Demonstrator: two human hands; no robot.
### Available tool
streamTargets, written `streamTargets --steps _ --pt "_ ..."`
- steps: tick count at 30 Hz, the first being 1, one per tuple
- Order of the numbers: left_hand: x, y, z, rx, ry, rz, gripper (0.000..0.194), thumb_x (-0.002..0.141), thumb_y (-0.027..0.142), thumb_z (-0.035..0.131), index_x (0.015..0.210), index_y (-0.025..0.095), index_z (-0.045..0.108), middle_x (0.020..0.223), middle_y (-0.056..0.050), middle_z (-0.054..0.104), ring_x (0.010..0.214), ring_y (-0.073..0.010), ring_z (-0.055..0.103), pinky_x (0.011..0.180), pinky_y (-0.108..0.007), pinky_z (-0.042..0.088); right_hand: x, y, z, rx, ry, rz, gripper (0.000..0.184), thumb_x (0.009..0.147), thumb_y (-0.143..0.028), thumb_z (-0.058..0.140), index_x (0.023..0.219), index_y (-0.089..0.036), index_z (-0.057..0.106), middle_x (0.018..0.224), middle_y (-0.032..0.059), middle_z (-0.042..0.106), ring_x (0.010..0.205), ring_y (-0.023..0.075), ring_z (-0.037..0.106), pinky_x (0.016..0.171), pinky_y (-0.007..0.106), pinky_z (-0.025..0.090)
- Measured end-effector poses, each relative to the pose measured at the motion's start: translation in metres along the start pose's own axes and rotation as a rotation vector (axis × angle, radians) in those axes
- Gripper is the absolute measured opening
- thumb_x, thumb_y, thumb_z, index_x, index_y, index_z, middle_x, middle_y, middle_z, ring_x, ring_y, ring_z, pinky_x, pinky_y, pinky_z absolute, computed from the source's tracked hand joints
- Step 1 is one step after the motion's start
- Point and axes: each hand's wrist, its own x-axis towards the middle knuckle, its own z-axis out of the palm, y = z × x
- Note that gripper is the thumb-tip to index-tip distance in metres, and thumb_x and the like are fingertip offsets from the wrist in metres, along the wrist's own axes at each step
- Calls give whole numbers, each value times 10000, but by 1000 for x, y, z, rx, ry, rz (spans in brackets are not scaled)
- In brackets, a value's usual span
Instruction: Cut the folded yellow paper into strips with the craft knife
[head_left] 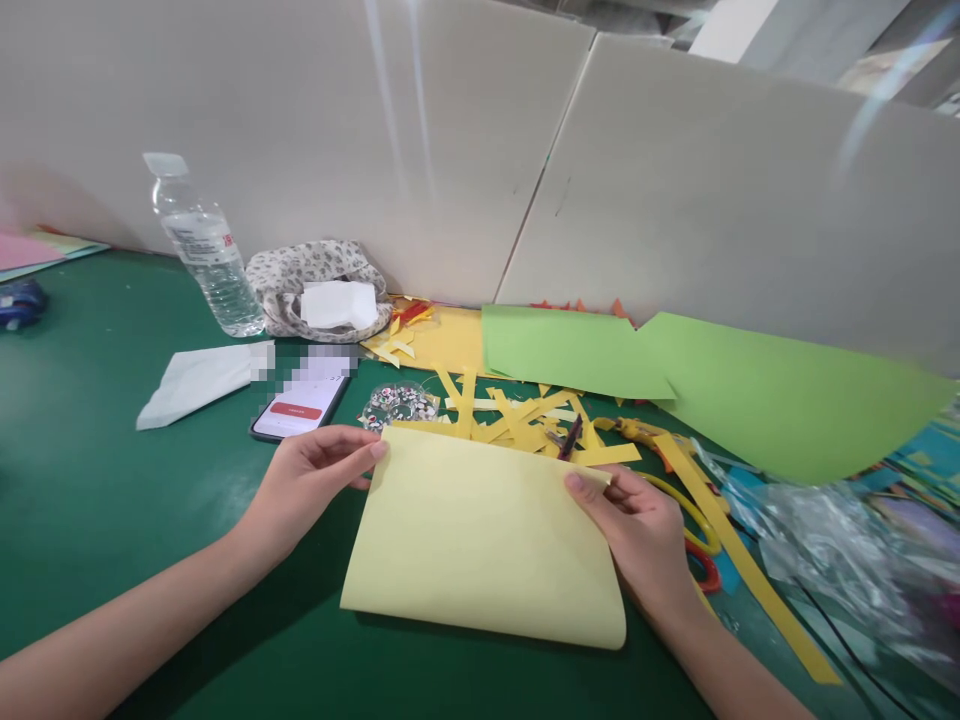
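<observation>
A sheet of pale yellow paper (487, 540) is bent over toward me, its rounded fold at the near side. My left hand (322, 475) pinches its far left corner between thumb and fingers. Near the far right corner, my right hand (637, 510) grips the edge, thumb on top and fingers behind. Just beyond the paper lie yellow paper strips (517, 420) and a round clear case of small googly eyes (401, 402). Beside my right hand are scissors with yellow and red handles (701, 565), partly hidden by the hand.
A phone (304, 395), a white tissue (202, 380), a water bottle (202, 245) and a patterned cloth pouch (322, 290) stand or lie left of centre. Green paper sheets (765, 390) lean along the partition (735, 200). Clear plastic wrap (840, 560) and a long yellow strip (757, 570) lie at right.
</observation>
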Motion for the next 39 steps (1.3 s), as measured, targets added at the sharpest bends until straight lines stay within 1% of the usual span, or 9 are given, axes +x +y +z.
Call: streamTargets --steps 13,20,26,28,31,32,35,37,39 --pt "-1 -1 0 56 32 28 293 676 449 773 796 185 728 826 -46 735 743 -171 676 587 -209 557 -1 -2 2 -13 16 -17 373 624 -531 766 677 -184 640 546 -10 572 475 133 495 430 240 376" --pt "0 -1 -1 58 25 16 290 702 463 755 798 192 716 844 -37 725 735 -153 663 588 -194 557 -3 -4 4 11 29 -32 367 624 -515 776 666 -177 639 546 -4 562 480 126 478 433 242 365" --pt "2 -4 -3 175 27 82 339 712 493 731 845 183 696 853 -53 716 748 -183 672 620 -239 581 -3 -3 3 -59 -40 -79 347 668 -503 749 638 -188 607 528 -19 555 472 127 494 429 237 368" --pt "2 -5 -4 227 41 127 331 720 500 719 836 192 688 826 -38 710 721 -172 667 640 -241 583 1 -5 0 -134 -54 -143 308 663 -480 756 687 -193 648 608 -2 623 534 152 558 478 252 421" --pt "1 -4 -5 289 63 204 301 736 494 699 819 205 683 793 -18 699 665 -148 645 642 -226 572 10 -16 -7 -258 -79 -264 290 639 -430 780 825 -214 721 881 54 730 775 222 662 674 314 514" --pt "-1 -4 -5 310 63 230 291 741 489 693 813 207 684 773 -14 694 641 -143 633 624 -220 563 12 -23 -8 -284 -125 -272 296 646 -416 777 864 -220 733 917 63 737 830 234 672 724 329 520" --pt "-6 -1 -4 371 40 309 258 753 468 677 783 212 690 706 1 670 568 -127 581 534 -192 508 15 -48 -6 -382 -346 -248 230 677 -381 756 845 -223 758 893 54 751 823 228 682 737 332 516" --pt "-10 1 -2 381 24 347 236 758 458 673 767 223 691 688 18 658 553 -117 559 505 -177 475 10 -65 3 -481 -481 -244 205 708 -356 737 863 -226 767 909 36 754 833 229 679 738 335 503" --pt "-14 2 -2 360 10 362 217 760 454 676 760 237 689 691 36 653 571 -113 565 517 -163 470 3 -80 16 -552 -566 -305 180 736 -329 719 873 -224 768 915 16 757 838 222 672 755 337 484"
